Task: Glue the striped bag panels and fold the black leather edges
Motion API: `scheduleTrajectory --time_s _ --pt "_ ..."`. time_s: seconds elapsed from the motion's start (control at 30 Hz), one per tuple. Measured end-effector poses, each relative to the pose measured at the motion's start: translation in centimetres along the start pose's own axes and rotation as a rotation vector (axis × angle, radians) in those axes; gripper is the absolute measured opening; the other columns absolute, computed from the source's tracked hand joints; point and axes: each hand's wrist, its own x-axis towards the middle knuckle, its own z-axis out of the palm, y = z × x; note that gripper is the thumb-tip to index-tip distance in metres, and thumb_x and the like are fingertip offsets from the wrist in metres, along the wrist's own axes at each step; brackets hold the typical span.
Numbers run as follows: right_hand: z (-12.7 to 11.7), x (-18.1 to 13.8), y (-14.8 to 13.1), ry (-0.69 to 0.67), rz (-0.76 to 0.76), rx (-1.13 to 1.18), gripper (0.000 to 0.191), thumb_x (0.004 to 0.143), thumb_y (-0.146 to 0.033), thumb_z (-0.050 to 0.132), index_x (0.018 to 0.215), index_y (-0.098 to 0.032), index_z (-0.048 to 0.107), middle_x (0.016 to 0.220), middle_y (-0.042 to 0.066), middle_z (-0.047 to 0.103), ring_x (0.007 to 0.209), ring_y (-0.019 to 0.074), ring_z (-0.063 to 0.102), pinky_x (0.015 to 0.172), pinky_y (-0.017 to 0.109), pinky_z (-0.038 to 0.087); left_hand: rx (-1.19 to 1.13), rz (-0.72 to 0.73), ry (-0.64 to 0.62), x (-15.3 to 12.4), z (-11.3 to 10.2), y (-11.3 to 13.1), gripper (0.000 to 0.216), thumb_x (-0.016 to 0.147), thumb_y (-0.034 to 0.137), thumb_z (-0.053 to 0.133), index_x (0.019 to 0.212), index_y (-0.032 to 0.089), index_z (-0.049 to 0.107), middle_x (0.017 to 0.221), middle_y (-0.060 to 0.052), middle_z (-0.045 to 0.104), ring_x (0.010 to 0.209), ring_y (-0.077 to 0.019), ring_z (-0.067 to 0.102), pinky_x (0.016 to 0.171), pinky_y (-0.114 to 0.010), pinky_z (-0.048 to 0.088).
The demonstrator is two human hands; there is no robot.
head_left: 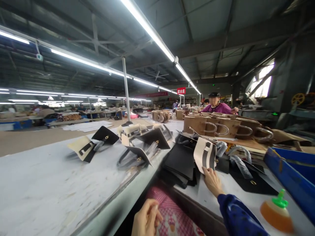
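Note:
My right hand [213, 182] pinches the lower edge of a cream and black handbag panel [204, 152], which stands tilted on the right-hand table. Beside it lies a stack of flat black panels [179, 160]. To its right is a black bag panel [249, 178] with a gold clasp and a plastic-wrapped handle [240, 166]. My left hand [147, 216] hovers low in front of my pink checked apron [169, 209], its fingers curled in and nothing visible in them. Folded panels with gold clasps, one cream and black [82, 147] and one mostly black [157, 139], rest on the left table.
A glue bottle [277, 213] with a green nozzle stands at the lower right, near a blue bin [290, 164]. Brown bags [221, 126] with wrapped handles line the far side, where a person in purple [219, 107] sits. A gap separates the white left table [49, 186] from the right one.

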Motion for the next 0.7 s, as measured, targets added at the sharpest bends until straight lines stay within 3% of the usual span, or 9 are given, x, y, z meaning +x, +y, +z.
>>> scheduleTrajectory --time_s 0.17,0.27,0.33,0.4,0.47,0.53,0.6,0.7 --pt "-4.1 0.7 1.4 0.044 -0.005 -0.006 0.025 0.099 -0.036 0.06 0.113 -0.015 0.061 0.103 0.005 0.064 0.083 0.0165 0.063 0.075 0.035 0.056 0.009 0.007 -0.07 0.1 0.7 -1.0 0.056 0.088 0.07 0.052 0.093 0.016 0.064 0.066 -0.006 0.068 0.058 -0.0144 0.057 0.05 -0.022 0.038" --pt "-7.2 -1.5 0.3 0.089 -0.07 0.057 0.025 0.101 -0.031 0.053 0.121 -0.016 0.059 0.099 0.004 0.063 0.075 0.0145 0.061 0.068 0.031 0.054 -0.009 0.01 -0.165 0.0 2.4 -1.5 0.063 0.085 0.071 0.054 0.109 0.013 0.062 0.083 -0.012 0.073 0.059 -0.0153 0.06 0.05 -0.024 0.043" --pt "-8.9 -4.1 -1.0 0.101 -0.145 0.123 0.031 0.101 -0.027 0.047 0.13 -0.017 0.056 0.101 0.007 0.063 0.074 0.0168 0.062 0.066 0.031 0.052 -0.033 0.017 -0.248 -0.2 4.1 -1.7 0.078 0.078 0.072 0.061 0.125 0.01 0.057 0.104 -0.019 0.074 0.071 -0.0189 0.066 0.057 -0.026 0.05" --pt "-10.3 -7.3 -2.6 0.098 -0.212 0.199 0.04 0.1 -0.028 0.04 0.135 -0.016 0.056 0.101 0.011 0.064 0.077 0.0214 0.064 0.064 0.032 0.052 -0.057 0.024 -0.335 -0.5 6.1 -1.9 0.099 0.068 0.07 0.071 0.14 0.007 0.047 0.13 -0.025 0.064 0.099 -0.0265 0.069 0.066 -0.028 0.055" --pt "-11.2 -10.5 -4.6 0.083 -0.271 0.277 0.044 0.1 -0.028 0.035 0.135 -0.014 0.058 0.102 0.014 0.065 0.081 0.0238 0.067 0.064 0.032 0.054 -0.069 0.02 -0.423 -0.8 8.1 -2.0 0.12 0.059 0.063 0.08 0.152 0.004 0.033 0.152 -0.027 0.044 0.126 -0.0328 0.058 0.073 -0.029 0.058" --pt "-11.8 -13.1 -6.6 0.055 -0.339 0.362 0.044 0.102 -0.029 0.031 0.131 -0.015 0.061 0.11 0.015 0.066 0.087 0.0224 0.069 0.069 0.03 0.057 -0.054 0.002 -0.481 -1.1 9.7 -2.0 0.131 0.054 0.055 0.085 0.156 0.003 0.023 0.16 -0.026 0.031 0.135 -0.0353 0.052 0.076 -0.03 0.059" --pt "-12.1 -14.8 -7.8 0.009 -0.409 0.438 0.041 0.103 -0.035 0.034 0.125 -0.018 0.065 0.108 0.011 0.068 0.088 0.0189 0.069 0.075 0.027 0.058 0.008 -0.017 -0.453 -1.3 10.6 -2.1 0.12 0.054 0.049 0.087 0.153 0.006 0.034 0.155 -0.024 0.042 0.132 -0.0354 0.055 0.086 -0.032 0.058" --pt "-11.9 -15.6 -6.7 0.027 -0.357 0.496 0.045 0.104 -0.049 0.036 0.115 -0.02 0.068 0.091 0.005 0.07 0.07 0.014 0.066 0.067 0.024 0.057 0.134 -0.06 -0.345 -1.4 10.5 -2.3 0.072 0.069 0.046 0.078 0.131 0.014 0.06 0.127 -0.018 0.069 0.121 -0.0351 0.064 0.098 -0.037 0.053"
